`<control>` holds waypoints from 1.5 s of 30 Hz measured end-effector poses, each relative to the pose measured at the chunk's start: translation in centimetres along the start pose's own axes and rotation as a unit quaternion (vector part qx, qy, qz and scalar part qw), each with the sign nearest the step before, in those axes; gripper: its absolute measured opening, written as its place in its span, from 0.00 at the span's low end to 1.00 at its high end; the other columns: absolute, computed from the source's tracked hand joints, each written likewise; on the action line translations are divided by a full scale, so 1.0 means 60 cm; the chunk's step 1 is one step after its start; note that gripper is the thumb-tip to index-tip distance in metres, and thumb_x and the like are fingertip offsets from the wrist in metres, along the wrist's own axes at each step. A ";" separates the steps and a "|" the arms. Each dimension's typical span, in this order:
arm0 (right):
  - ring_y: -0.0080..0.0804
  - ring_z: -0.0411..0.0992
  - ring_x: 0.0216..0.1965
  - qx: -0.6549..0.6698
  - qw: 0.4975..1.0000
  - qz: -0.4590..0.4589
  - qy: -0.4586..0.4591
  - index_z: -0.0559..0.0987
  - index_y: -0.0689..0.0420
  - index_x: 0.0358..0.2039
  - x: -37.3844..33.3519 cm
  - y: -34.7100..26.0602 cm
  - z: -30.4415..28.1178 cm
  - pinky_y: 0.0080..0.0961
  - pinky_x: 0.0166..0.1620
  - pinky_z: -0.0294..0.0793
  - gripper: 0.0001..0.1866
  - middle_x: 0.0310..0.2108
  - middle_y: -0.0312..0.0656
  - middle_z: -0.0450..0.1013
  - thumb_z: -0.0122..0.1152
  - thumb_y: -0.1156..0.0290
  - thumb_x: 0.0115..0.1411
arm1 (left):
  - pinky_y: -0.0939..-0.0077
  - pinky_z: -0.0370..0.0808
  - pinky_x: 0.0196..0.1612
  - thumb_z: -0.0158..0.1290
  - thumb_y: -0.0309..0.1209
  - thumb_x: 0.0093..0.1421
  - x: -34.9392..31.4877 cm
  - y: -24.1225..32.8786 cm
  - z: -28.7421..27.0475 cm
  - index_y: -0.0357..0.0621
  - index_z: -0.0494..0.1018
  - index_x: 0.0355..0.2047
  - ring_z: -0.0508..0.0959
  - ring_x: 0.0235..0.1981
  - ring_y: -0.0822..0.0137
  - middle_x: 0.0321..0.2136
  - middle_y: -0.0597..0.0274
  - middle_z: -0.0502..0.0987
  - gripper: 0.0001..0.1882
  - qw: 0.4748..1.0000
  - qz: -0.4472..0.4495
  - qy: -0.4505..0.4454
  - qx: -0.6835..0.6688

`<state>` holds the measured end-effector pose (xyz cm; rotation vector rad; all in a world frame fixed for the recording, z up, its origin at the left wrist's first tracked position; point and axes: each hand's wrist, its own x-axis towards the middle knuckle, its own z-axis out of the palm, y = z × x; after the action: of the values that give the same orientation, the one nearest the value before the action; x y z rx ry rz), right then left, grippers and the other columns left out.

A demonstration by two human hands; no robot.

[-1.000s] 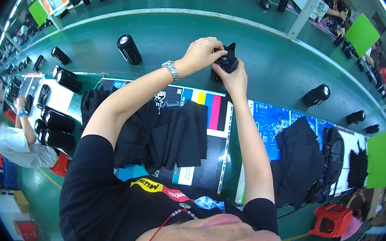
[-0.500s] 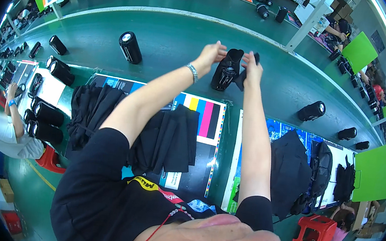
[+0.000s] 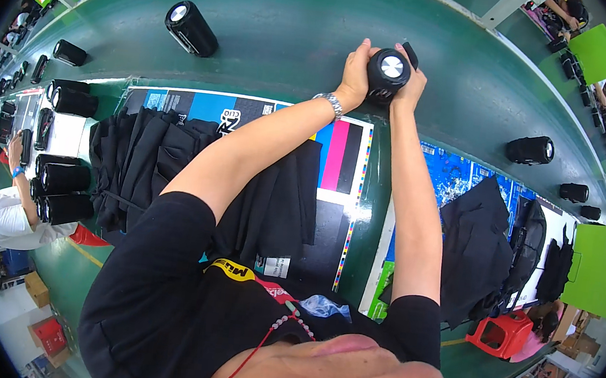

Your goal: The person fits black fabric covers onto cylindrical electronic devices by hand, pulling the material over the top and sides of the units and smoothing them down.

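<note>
A black cylindrical speaker [image 3: 390, 67] stands between my hands over the green belt, its round silver end facing up. My left hand [image 3: 357, 71] grips its left side with the fingers wrapped around it. On the opposite side my right hand [image 3: 411, 88] is closed against the speaker. A small black piece [image 3: 410, 54] sticks up by my right fingers; I cannot tell whether it is cloth or a strap. Nearer to me, black cloth pieces [image 3: 145, 154] lie in an overlapping pile on a printed sheet. More black cloth [image 3: 486, 234] rests on the right.
Other black speakers lie along the belt, one [image 3: 191, 28] at left and one [image 3: 531, 149] at right. Several more [image 3: 68, 177] sit on the left table beside a seated co-worker [image 3: 6, 217]. A white metal post [image 3: 505, 9] stands far right. Green panels [image 3: 597, 271] border the right side.
The speaker has turned from leaning to end-up, showing its silver end. Both hands have closed on it. The loose black cloth seen between my hands no longer shows clearly.
</note>
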<state>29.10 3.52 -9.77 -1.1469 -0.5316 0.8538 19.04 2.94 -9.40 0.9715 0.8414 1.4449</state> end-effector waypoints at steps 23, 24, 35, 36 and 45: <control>0.33 0.68 0.49 0.218 0.958 -0.017 -0.187 0.71 0.61 0.49 -0.297 -0.126 -0.006 0.35 0.53 0.68 0.32 0.47 0.44 0.71 0.28 0.46 0.69 | 0.79 0.71 0.43 0.54 0.37 0.61 -0.185 0.240 -0.127 0.34 0.75 0.40 0.75 0.36 0.75 0.33 0.61 0.78 0.16 0.938 -0.057 -0.278 0.201; 0.30 0.68 0.46 0.207 0.962 -0.004 -0.177 0.71 0.60 0.47 -0.315 -0.113 0.009 0.29 0.52 0.67 0.30 0.45 0.40 0.71 0.30 0.45 0.69 | 0.79 0.71 0.41 0.56 0.36 0.60 -0.194 0.244 -0.137 0.34 0.75 0.38 0.75 0.34 0.75 0.31 0.62 0.78 0.15 0.933 -0.027 -0.275 0.232; 0.26 0.71 0.46 0.198 0.933 0.144 -0.265 0.72 0.57 0.48 -0.382 -0.031 0.027 0.30 0.49 0.69 0.16 0.44 0.36 0.73 0.49 0.62 0.65 | 0.80 0.69 0.34 0.58 0.22 0.53 -0.170 0.232 -0.207 0.36 0.76 0.34 0.72 0.27 0.70 0.28 0.61 0.72 0.08 0.886 0.325 -0.114 0.311; 0.28 0.72 0.47 0.177 0.939 0.150 -0.256 0.75 0.59 0.45 -0.379 -0.025 0.019 0.31 0.51 0.70 0.12 0.44 0.38 0.74 0.50 0.71 0.63 | 0.80 0.69 0.34 0.58 0.22 0.53 -0.172 0.230 -0.207 0.36 0.76 0.34 0.72 0.27 0.70 0.28 0.61 0.72 0.08 0.887 0.329 -0.117 0.302; 0.21 0.72 0.39 0.140 0.948 0.124 -0.258 0.74 0.57 0.47 -0.384 -0.048 0.031 0.21 0.41 0.70 0.14 0.39 0.33 0.74 0.54 0.73 0.60 | 0.80 0.71 0.36 0.55 0.30 0.60 -0.161 0.256 -0.237 0.44 0.75 0.36 0.74 0.31 0.79 0.29 0.71 0.76 0.06 0.971 -0.125 -0.187 -0.083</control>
<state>15.08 -14.54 -5.19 -0.7311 -0.6733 1.4193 -0.02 -7.75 -2.11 0.9348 0.5325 1.0534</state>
